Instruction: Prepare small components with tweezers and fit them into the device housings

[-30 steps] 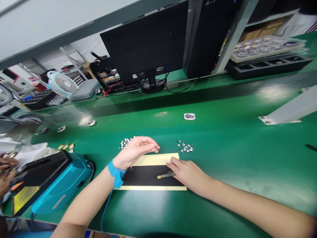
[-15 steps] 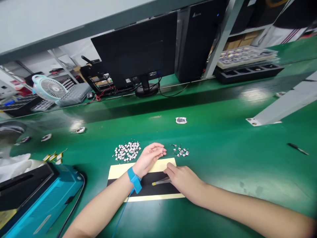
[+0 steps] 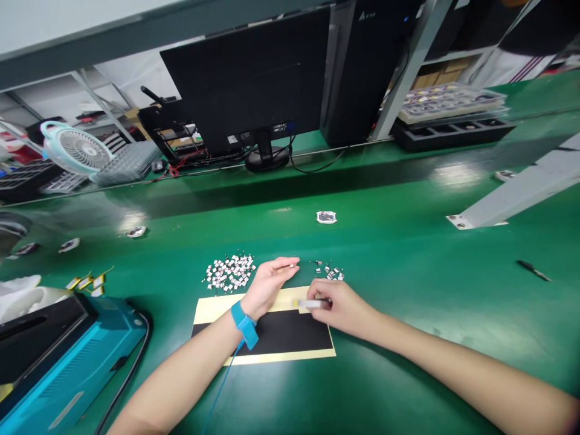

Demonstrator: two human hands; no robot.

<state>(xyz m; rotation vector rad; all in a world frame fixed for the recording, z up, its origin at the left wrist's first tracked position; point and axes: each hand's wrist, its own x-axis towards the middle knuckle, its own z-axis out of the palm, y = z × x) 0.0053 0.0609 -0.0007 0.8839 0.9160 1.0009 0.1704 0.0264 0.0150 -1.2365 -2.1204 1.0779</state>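
My left hand (image 3: 270, 284), with a blue wrist strap (image 3: 244, 325), pinches a tiny white part (image 3: 292, 265) between thumb and fingers. My right hand (image 3: 338, 301) is closed around a slim pale tool (image 3: 310, 303) with a yellowish end, blurred by motion; its exact kind is unclear. Below both hands lies a pale yellow sheet (image 3: 212, 309) with a wide black strip (image 3: 290, 335). To the left of my left hand is a large pile of small white parts with dark leads (image 3: 230, 273). A smaller group of similar parts (image 3: 333, 273) lies just beyond my right hand.
A white-framed device (image 3: 326, 217) lies farther back on the green bench (image 3: 399, 241). At left stands a teal machine (image 3: 90, 356), with yellow-wrapped parts (image 3: 93, 282) behind it. A metal post (image 3: 512, 193) and black pen (image 3: 534, 270) are at right. A monitor (image 3: 254, 84) stands behind.
My right hand has risen away from me, and its tool has swung up from over the black strip to the sheet's upper edge. My left hand still pinches the small part.
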